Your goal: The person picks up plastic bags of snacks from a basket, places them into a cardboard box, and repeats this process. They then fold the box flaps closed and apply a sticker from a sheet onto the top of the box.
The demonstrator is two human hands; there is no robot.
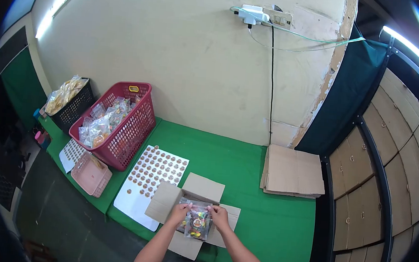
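Observation:
My left hand [179,213] and my right hand [219,217] each pinch a top corner of a clear plastic bag [197,223]. Inside it are small colourful pieces that look like sweets, and a round brown sticker is on its front. The bag is upright over an open cardboard box [163,202] whose flaps are spread outward. Behind the bag, the box's inside is mostly hidden. To the left of the box lies a white sheet [134,209] bearing rows of round brown stickers [156,172].
A maroon basket [139,120] full of filled bags stands at the back left, beside a black basket [73,108] of bags. Near them are a small pink basket [90,175] and another sticker sheet [70,152]. Flattened cardboard [295,172] is stacked at right, near shelves of boxes [361,207].

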